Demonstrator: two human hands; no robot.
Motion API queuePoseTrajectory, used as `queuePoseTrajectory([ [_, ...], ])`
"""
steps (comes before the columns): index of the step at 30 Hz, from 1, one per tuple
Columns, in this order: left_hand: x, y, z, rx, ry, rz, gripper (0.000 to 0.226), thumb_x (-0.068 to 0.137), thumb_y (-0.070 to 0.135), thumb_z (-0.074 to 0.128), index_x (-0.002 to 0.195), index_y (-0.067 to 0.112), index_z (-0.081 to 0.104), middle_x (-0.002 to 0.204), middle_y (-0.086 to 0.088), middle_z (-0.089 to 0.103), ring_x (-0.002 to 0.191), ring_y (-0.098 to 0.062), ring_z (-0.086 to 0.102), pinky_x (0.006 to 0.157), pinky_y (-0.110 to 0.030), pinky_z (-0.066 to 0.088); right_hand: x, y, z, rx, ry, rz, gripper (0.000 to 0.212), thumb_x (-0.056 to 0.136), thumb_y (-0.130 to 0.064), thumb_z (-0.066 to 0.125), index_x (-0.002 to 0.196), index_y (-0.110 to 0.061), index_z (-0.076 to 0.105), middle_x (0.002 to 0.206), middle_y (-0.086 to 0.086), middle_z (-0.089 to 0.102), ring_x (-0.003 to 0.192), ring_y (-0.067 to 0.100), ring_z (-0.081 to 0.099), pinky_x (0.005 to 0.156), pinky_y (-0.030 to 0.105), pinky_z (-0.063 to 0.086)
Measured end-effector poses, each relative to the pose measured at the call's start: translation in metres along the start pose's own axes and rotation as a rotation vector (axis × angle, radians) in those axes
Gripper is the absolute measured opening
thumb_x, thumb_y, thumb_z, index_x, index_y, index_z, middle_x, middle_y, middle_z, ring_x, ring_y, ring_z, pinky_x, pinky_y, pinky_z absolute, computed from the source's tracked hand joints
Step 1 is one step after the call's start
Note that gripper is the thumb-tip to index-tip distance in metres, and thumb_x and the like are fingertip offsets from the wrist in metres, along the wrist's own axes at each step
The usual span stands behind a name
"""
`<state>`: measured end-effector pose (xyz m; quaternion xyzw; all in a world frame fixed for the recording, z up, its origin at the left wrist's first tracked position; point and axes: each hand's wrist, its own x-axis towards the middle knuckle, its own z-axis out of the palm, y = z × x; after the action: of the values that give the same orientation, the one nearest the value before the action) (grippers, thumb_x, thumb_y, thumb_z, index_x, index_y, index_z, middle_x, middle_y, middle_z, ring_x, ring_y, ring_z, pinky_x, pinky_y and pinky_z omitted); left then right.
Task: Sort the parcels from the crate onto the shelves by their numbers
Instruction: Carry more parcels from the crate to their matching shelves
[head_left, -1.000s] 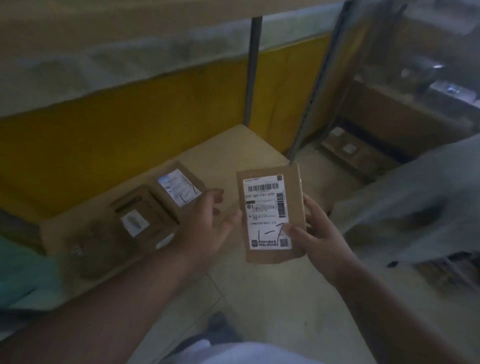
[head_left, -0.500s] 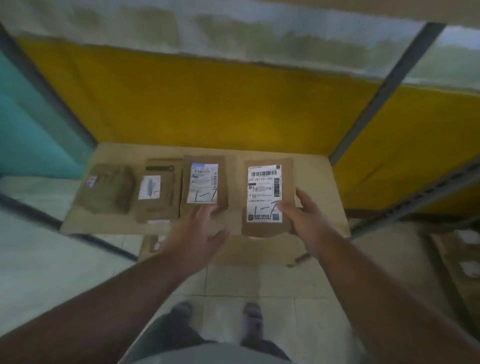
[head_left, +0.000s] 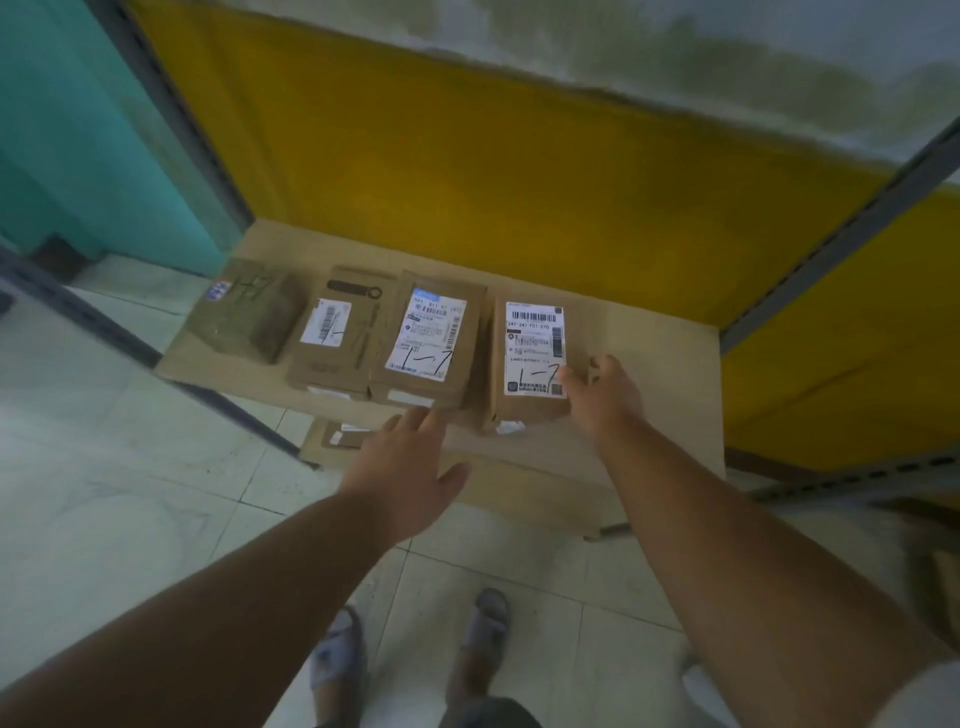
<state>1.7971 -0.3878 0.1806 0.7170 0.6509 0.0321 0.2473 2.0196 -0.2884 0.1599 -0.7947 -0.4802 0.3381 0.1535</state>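
Observation:
A brown parcel (head_left: 532, 356) with a white label marked "1-7" lies flat on the low wooden shelf (head_left: 649, 364), rightmost in a row. My right hand (head_left: 605, 392) rests on its right edge, fingers curled around it. To its left lie three more parcels: one labelled "1-7" (head_left: 428, 338), a flat box (head_left: 337, 332) and a tape-wrapped one (head_left: 249, 312). My left hand (head_left: 405, 467) hovers open in front of the shelf's edge, holding nothing.
A yellow panel (head_left: 467, 171) backs the shelf, and a teal wall (head_left: 78, 130) stands on the left. Grey metal uprights (head_left: 841, 239) frame the rack. A lower shelf with a parcel (head_left: 343, 436) shows beneath. My feet stand on the tiled floor (head_left: 130, 493).
My right hand has carried the "1-7" parcel from in front of me down onto the shelf, beside the other parcels. My left hand has drawn back from the parcels.

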Motion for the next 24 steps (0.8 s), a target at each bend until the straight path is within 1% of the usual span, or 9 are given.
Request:
queuePoseTrajectory([
  [2,-0.004,-0.001,-0.002,-0.016,0.011,0.004,0.063,0.092,0.053,0.053,0.145,0.023,0.038,0.143,-0.001,0.049,0.131,-0.023,0.046,0.108,-0.043,0.041,-0.020,-0.004,-0.006,-0.054,0.084,-0.059,0.058,0.093,-0.042,0.061,0.141,-0.013,0.047,0.137,0.015,0.053,0.124,0.036,0.053,0.101,0.040,0.044],
  [4,-0.012,-0.003,-0.005,-0.048,0.017,0.005,0.062,0.092,0.052,0.054,0.145,0.024,0.038,0.143,0.001,0.049,0.131,-0.022,0.046,0.109,-0.041,0.040,-0.051,-0.005,-0.009,-0.125,0.128,-0.186,0.055,0.092,-0.040,0.062,0.138,-0.014,0.048,0.137,0.014,0.048,0.124,0.033,0.049,0.100,0.038,0.042],
  [7,-0.034,-0.020,-0.011,-0.077,0.035,0.017,0.061,0.092,0.052,0.055,0.145,0.026,0.038,0.142,0.003,0.049,0.130,-0.021,0.047,0.108,-0.039,0.042,-0.107,-0.015,-0.006,-0.206,0.085,-0.388,0.055,0.092,-0.042,0.062,0.140,-0.019,0.046,0.139,0.006,0.045,0.127,0.025,0.045,0.098,0.036,0.042],
  [10,-0.067,-0.056,-0.023,-0.103,0.074,0.007,0.059,0.090,0.050,0.056,0.142,0.030,0.038,0.140,0.007,0.050,0.126,-0.018,0.050,0.104,-0.039,0.046,-0.165,-0.046,0.011,-0.291,0.039,-0.550,0.057,0.093,-0.047,0.056,0.143,-0.022,0.041,0.142,0.002,0.042,0.130,0.022,0.043,0.104,0.040,0.044],
  [14,-0.128,-0.134,-0.056,-0.045,0.150,-0.031,0.059,0.090,0.050,0.058,0.141,0.026,0.042,0.135,0.004,0.054,0.121,-0.021,0.054,0.101,-0.039,0.047,-0.233,-0.113,0.068,-0.362,0.017,-0.754,0.055,0.095,-0.044,0.055,0.143,-0.020,0.044,0.149,0.003,0.040,0.139,0.023,0.037,0.113,0.041,0.035],
  [16,-0.162,-0.186,-0.078,0.002,0.175,-0.068,0.058,0.090,0.051,0.059,0.140,0.023,0.046,0.135,0.000,0.055,0.121,-0.025,0.055,0.100,-0.040,0.047,-0.264,-0.155,0.105,-0.376,0.035,-0.828,0.053,0.094,-0.044,0.056,0.142,-0.021,0.046,0.150,0.004,0.040,0.140,0.023,0.036,0.114,0.040,0.034],
  [18,-0.196,-0.242,-0.100,0.034,0.205,-0.118,0.060,0.091,0.053,0.057,0.142,0.023,0.047,0.137,-0.001,0.054,0.122,-0.026,0.055,0.101,-0.040,0.045,-0.294,-0.197,0.144,-0.353,0.032,-0.890,0.053,0.093,-0.043,0.057,0.141,-0.022,0.047,0.149,0.005,0.043,0.138,0.025,0.039,0.112,0.041,0.037],
  [21,-0.246,-0.320,-0.128,0.073,0.232,-0.240,0.063,0.093,0.057,0.050,0.147,0.027,0.040,0.145,0.002,0.048,0.130,-0.023,0.049,0.107,-0.037,0.041,-0.335,-0.262,0.201,-0.325,0.017,-1.017,0.054,0.090,-0.046,0.054,0.138,-0.020,0.049,0.143,0.008,0.050,0.132,0.028,0.046,0.108,0.045,0.043],
  [24,-0.288,-0.384,-0.152,0.066,0.259,-0.370,0.064,0.093,0.059,0.048,0.148,0.027,0.038,0.147,0.002,0.047,0.132,-0.022,0.048,0.108,-0.037,0.041,-0.373,-0.325,0.250,-0.312,-0.064,-1.116,0.056,0.087,-0.047,0.053,0.134,-0.018,0.050,0.135,0.007,0.054,0.123,0.028,0.053,0.100,0.045,0.048],
])
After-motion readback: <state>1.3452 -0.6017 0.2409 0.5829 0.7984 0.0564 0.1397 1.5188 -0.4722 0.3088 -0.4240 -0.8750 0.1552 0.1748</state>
